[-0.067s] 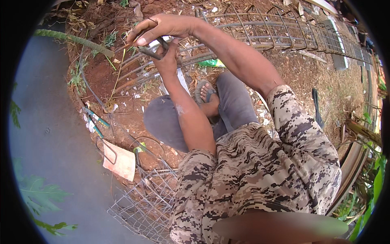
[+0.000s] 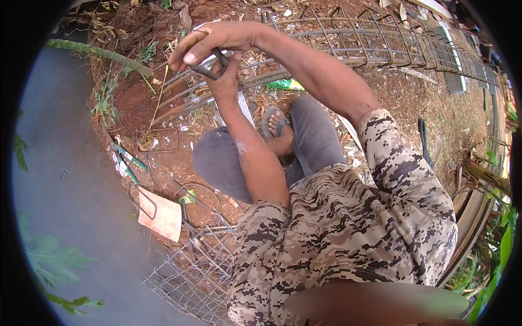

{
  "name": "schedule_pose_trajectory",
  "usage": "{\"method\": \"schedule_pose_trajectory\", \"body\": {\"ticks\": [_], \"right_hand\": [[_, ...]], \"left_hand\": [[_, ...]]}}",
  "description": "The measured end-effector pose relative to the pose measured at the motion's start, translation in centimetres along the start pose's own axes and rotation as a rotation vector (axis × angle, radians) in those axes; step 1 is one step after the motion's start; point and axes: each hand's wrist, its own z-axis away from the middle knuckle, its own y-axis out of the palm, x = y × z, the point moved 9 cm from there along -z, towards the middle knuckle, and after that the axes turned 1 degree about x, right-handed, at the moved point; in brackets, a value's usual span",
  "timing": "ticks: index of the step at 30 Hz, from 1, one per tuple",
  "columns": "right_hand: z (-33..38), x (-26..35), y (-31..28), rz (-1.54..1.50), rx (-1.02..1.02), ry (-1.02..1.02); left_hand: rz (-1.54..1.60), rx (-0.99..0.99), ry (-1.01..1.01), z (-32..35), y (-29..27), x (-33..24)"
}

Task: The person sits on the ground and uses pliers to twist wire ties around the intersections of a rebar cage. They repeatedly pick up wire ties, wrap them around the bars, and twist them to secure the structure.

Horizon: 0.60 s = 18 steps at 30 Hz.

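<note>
L hand (image 2: 226, 80) closed round a dk metal tool (image 2: 204, 72), R hand (image 2: 220, 39) curled over it, can't tell if pinching, both nr rebar cage (image 2: 384, 39).

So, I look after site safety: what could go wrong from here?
The left hand grips a dark two-armed tool with the right hand close above; its arms might pinch skin. Bare toes in the open sandal could be hurt if the tool dropped. The steel rods close by might scrape either bare hand.
</note>
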Motion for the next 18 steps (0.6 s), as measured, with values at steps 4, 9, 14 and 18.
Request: {"method": "schedule_pose_trajectory", "body": {"ticks": [4,9,14,18], "right_hand": [[-0.9,-2.5,3.8,-0.021,0.167,0.155],[-0.1,-0.4,4.0,0.468,-0.411,0.048],[2.5,-0.2,4.4,0.472,-0.926,0.054],[3.8,1.0,1.6,0.623,-0.962,0.086]], "left_hand": [[-0.005,-0.068,0.186,1.4,-0.9,-1.8],[-0.460,-0.480,0.439,3.8,-1.5,-2.8],[-0.452,-0.498,0.454,4.2,-0.5,-1.2],[-0.335,-0.402,0.392,1.8,-1.3,-1.8]]}}
